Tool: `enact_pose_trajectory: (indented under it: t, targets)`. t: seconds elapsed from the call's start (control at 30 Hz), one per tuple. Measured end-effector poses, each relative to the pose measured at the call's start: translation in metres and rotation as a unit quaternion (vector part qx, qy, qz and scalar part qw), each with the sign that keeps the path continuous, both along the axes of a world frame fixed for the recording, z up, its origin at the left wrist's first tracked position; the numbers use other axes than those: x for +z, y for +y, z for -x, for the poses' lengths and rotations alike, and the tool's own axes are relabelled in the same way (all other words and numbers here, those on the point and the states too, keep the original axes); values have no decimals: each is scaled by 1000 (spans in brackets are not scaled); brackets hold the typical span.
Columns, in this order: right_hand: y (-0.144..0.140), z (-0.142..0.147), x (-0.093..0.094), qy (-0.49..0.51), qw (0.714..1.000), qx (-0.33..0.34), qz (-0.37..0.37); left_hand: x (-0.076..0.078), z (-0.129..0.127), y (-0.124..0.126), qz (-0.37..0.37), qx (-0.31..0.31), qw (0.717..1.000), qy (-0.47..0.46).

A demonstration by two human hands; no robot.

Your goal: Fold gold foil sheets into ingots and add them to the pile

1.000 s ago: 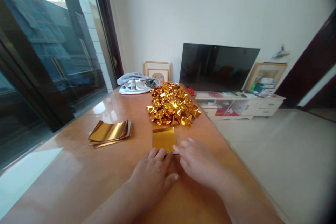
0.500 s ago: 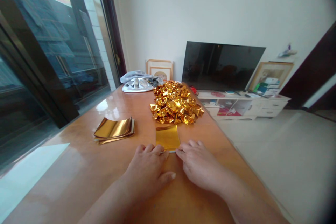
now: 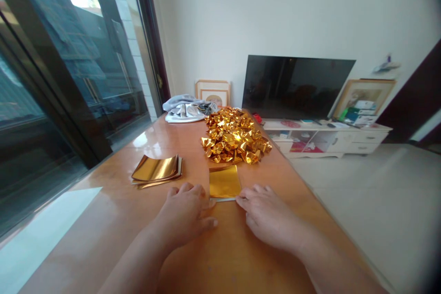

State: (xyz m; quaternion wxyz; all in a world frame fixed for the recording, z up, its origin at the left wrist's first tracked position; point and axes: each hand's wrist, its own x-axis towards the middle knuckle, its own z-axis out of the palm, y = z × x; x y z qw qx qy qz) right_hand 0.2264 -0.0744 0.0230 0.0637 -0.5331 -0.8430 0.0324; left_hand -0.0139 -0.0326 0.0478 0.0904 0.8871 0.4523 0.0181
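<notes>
**On the wooden table, two hands are pressing down a folded gold sheet**

On the orange-brown wooden table (image 3: 113, 220), directly in front of the person, a gold foil sheet (image 3: 224, 182) is lying flat, folded so that a thin silvery edge is showing along its near side. Both hands are resting at that near edge, one at each corner. The left hand (image 3: 184, 213) is lying palm down with its fingers spread, its fingertips (image 3: 201, 190) touching the sheet's near left corner; it is flat and unclenched, pinning rather than grasping. The right hand (image 3: 267, 213) is sitting likewise palm down, its fingertips (image 3: 243, 202) meeting the near right corner, loose and not closed around anything.

Just beyond the sheet, a heap of folded gold foil pieces (image 3: 234, 137) is glittering in the middle of the table, close to the sheet's far edge but apart from it. To the left of the sheet, well apart from the left hand, a small stack of gold sheets (image 3: 156, 171) is lying with its edges curling upward. At the far end of the table, a grey cloth (image 3: 186, 111) is lying bunched up.

Behind the table, a dark television (image 3: 296, 87) is standing on a low white cabinet (image 3: 337, 140), with a picture frame (image 3: 213, 93) leaning against the wall to its left. A glass sliding door (image 3: 69, 69) is running along the left side.
</notes>
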Motion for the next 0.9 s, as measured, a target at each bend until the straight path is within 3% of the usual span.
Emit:
enact_pose_trajectory:
  t: [0.43,0.73,0.9]
  targets:
    - [1,0,1,8,1000,-3,10,0,3,2,-6,26,1000,-12]
    - [1,-1,1,9,1000,-1,11,1,-3,8,-50,37,997,-41]
    - [3,-1,0,15,1000,-5,15,-8,-18,8,-80,-31,991,-102]
